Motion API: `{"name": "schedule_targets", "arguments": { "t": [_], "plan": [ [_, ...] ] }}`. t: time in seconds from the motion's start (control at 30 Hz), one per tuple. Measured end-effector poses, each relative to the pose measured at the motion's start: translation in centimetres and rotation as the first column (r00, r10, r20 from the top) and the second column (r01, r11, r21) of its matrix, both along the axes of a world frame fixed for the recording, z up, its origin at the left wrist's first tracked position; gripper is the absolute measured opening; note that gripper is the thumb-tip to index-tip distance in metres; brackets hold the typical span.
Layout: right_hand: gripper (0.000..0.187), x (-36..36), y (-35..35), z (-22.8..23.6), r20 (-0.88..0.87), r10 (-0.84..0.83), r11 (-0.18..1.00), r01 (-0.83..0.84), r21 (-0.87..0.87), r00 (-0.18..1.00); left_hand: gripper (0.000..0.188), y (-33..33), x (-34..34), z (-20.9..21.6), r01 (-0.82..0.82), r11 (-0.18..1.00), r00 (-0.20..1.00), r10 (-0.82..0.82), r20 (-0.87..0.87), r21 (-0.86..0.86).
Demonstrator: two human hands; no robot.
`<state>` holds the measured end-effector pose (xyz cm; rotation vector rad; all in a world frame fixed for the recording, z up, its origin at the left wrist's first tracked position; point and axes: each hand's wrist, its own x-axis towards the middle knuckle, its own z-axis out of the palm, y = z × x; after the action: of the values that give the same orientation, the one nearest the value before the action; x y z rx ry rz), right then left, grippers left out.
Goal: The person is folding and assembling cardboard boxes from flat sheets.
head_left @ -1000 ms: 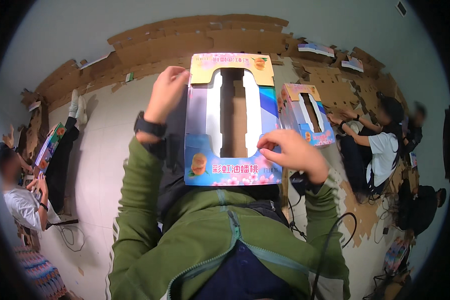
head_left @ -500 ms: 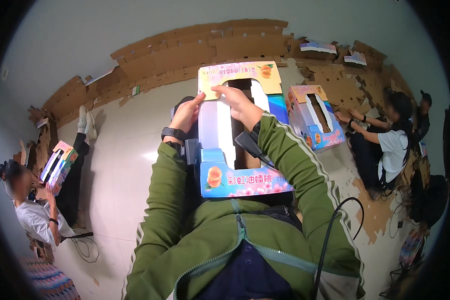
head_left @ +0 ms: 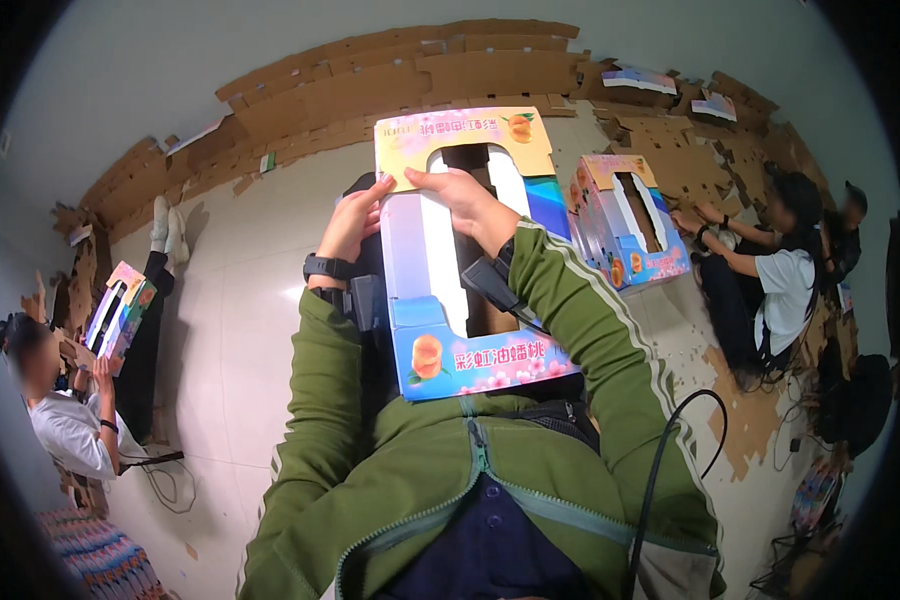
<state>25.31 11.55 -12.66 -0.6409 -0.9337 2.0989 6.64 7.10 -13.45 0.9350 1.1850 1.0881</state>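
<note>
A colourful printed cardboard fruit carton [head_left: 412,250] with a long opening in its top lies across my lap. Peach pictures and pink blossoms decorate its end panels, and white flaps [head_left: 428,215] border the opening. At the far left corner, my left hand [head_left: 352,222] is closed on the carton's edge, thumb on the yellow end panel [head_left: 460,135]. My right hand [head_left: 470,205] pinches the inner edge of that same panel, thumb on top, with its other fingers partly hidden in the opening. The two thumbs are close together.
Beside my carton on the right stands a similar fruit carton [head_left: 630,220]. A person [head_left: 785,290] sits further right; another person [head_left: 75,430] at the left holds a like carton [head_left: 120,315]. Flattened brown cardboard [head_left: 370,95] lines the wall. A black cable [head_left: 660,460] crosses my right sleeve.
The carton and both my hands have shifted slightly left in view. My thumbs have come closer together on the yellow panel. The person at the left has tilted their carton more upright.
</note>
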Motion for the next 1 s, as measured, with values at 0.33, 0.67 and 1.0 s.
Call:
{"name": "schedule_targets", "arguments": {
  "t": [0.33,0.67,1.0],
  "plan": [
    [0.032,-2.6,-0.3,0.4,0.248,-0.150,0.972,0.097,0.216,0.957,0.055,-1.9,-1.9,-0.8,-0.119,0.993,0.990,0.119,-0.076,0.001],
    [0.035,9.8,-2.5,7.8,0.363,-0.911,0.375,0.030,0.926,0.196,0.046,-2.2,4.6,8.7,0.188,0.777,0.774,0.259,-0.577,0.600],
    [0.051,17.7,4.7,-3.7,0.721,-0.683,0.717,0.298,0.630,0.116,0.029,4.8,17.3,6.6,0.398,0.892,0.895,-0.327,-0.304,0.214]
  ]
}}
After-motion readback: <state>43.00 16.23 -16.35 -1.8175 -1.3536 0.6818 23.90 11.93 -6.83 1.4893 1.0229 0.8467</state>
